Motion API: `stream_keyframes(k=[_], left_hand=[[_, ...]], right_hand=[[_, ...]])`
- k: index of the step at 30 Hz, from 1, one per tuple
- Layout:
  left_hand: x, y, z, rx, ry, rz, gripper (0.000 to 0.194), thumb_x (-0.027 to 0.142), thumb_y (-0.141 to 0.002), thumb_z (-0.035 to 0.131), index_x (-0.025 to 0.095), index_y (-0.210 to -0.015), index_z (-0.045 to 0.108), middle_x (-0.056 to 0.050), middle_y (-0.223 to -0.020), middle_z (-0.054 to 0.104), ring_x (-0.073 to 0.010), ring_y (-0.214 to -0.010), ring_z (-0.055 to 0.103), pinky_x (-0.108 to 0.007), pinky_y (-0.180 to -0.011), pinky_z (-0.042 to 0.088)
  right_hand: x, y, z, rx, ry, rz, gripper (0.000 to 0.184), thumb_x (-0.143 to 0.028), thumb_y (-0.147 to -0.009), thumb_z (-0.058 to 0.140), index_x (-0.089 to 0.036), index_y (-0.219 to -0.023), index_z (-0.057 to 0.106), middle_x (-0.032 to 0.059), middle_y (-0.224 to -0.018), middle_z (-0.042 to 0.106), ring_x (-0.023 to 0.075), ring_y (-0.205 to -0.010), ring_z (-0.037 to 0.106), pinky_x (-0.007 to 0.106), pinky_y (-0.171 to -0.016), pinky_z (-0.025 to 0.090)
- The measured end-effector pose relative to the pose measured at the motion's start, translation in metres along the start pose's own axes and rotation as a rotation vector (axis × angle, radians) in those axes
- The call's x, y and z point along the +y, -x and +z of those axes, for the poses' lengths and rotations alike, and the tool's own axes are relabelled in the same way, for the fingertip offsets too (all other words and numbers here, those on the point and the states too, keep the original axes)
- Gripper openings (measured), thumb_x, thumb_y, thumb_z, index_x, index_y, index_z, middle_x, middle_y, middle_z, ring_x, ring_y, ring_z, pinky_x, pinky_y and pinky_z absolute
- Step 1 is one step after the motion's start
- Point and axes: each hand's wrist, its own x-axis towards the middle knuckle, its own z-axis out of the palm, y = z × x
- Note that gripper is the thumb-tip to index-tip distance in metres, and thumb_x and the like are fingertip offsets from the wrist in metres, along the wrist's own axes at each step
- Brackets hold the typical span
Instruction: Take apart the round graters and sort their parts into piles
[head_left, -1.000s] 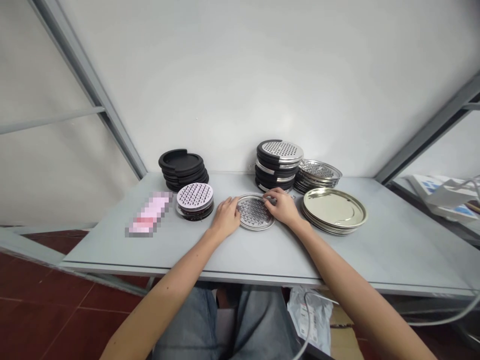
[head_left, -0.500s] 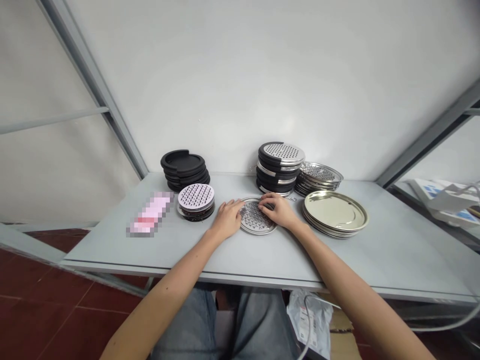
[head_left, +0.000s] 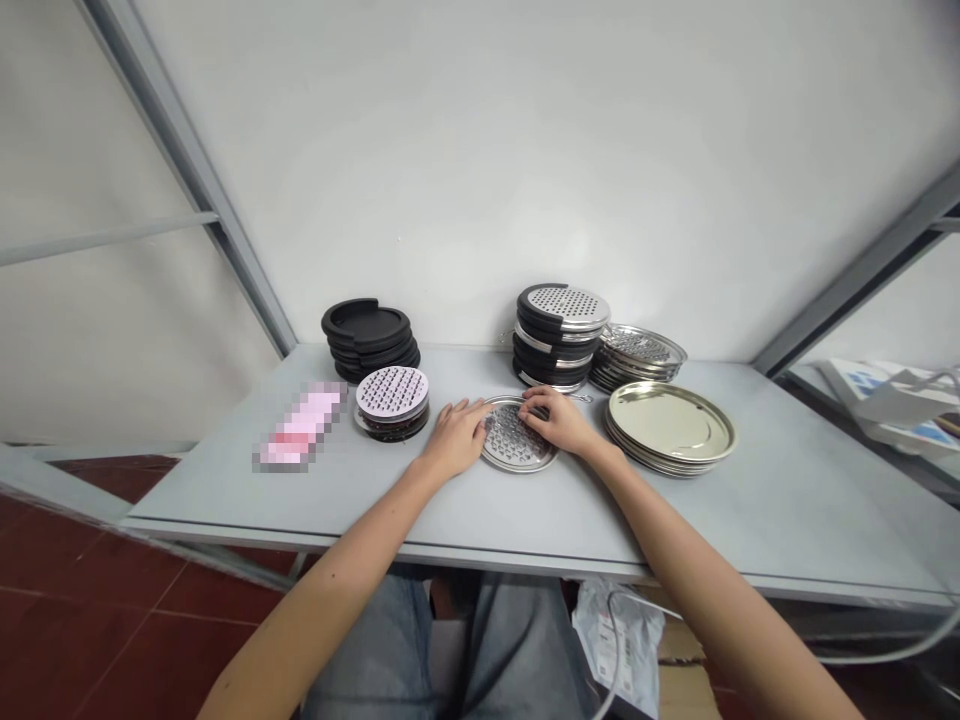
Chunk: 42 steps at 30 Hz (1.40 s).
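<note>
A round metal grater plate (head_left: 519,442) lies on the table in front of me, raised teeth showing inside its smooth rim. My left hand (head_left: 456,438) holds its left edge, thumb and fingertips at the rim. On the upper right of the plate rests my right hand (head_left: 555,416), fingers bent and drawn together against the surface. What its fingertips pinch, if anything, is too small to tell. A small metal loop (head_left: 581,398) sticks out behind the right hand.
To the left stand lilac grater discs (head_left: 392,392) and black rings (head_left: 367,325). Behind is a stack of black-edged graters (head_left: 562,335), beside more metal graters (head_left: 641,345). Gold-coloured round trays (head_left: 671,425) are at right. A blurred pink item (head_left: 304,425) lies on the grey table (head_left: 795,480).
The grater plate has shifted very slightly to the right and toward me. Both hands stay almost where they were, with the right fingers a little more drawn together.
</note>
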Motion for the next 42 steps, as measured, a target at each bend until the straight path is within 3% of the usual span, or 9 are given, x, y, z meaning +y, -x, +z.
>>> stream_keyframes(k=[15,19,23,26,42], left_hand=[[0.000,0.000,0.001,-0.016,0.015,-0.008,0.047,0.015,-0.088,0.040,0.026,-0.133,0.051,-0.002,-0.141,0.049,-0.0269,-0.133,0.038,-0.048,-0.111,0.026],[0.002,0.002,-0.001,-0.032,0.046,-0.010,0.042,0.031,-0.093,0.039,0.027,-0.135,0.048,-0.004,-0.142,0.047,-0.0289,-0.136,0.035,-0.052,-0.111,0.023],[0.004,0.005,-0.005,-0.091,0.075,0.034,0.071,0.058,-0.082,0.054,0.026,-0.143,0.035,-0.008,-0.149,0.037,-0.0332,-0.140,0.026,-0.056,-0.113,0.015],[0.005,0.006,-0.007,-0.118,0.080,0.051,0.088,0.063,-0.073,0.062,0.025,-0.145,0.029,-0.010,-0.150,0.034,-0.0337,-0.141,0.022,-0.057,-0.113,0.013],[0.003,0.004,-0.006,-0.126,0.091,0.052,0.096,0.066,-0.069,0.064,0.026,-0.147,0.024,-0.010,-0.152,0.031,-0.0346,-0.139,0.026,-0.057,-0.112,0.013]], right_hand=[[-0.004,0.003,-0.007,-0.069,0.061,-0.048,0.011,-0.017,-0.078,0.055,-0.017,-0.077,0.066,0.0113,-0.111,0.061,0.0217,-0.101,0.060,0.037,-0.094,0.044],[-0.005,0.002,-0.008,-0.069,0.063,-0.043,0.012,-0.017,-0.078,0.054,-0.017,-0.077,0.065,0.0110,-0.111,0.061,0.0212,-0.100,0.060,0.036,-0.094,0.044],[-0.005,0.003,-0.009,-0.073,0.059,-0.047,0.012,-0.017,-0.079,0.053,-0.017,-0.078,0.065,0.0118,-0.111,0.060,0.0213,-0.101,0.060,0.036,-0.095,0.044],[-0.004,0.003,-0.009,-0.083,0.053,-0.053,0.012,-0.017,-0.079,0.053,-0.017,-0.077,0.065,0.0117,-0.110,0.060,0.0214,-0.101,0.059,0.037,-0.094,0.044],[-0.007,0.004,-0.010,-0.038,0.064,-0.083,0.014,-0.019,-0.082,0.051,-0.017,-0.080,0.065,0.0116,-0.112,0.056,0.0228,-0.105,0.057,0.039,-0.096,0.043]])
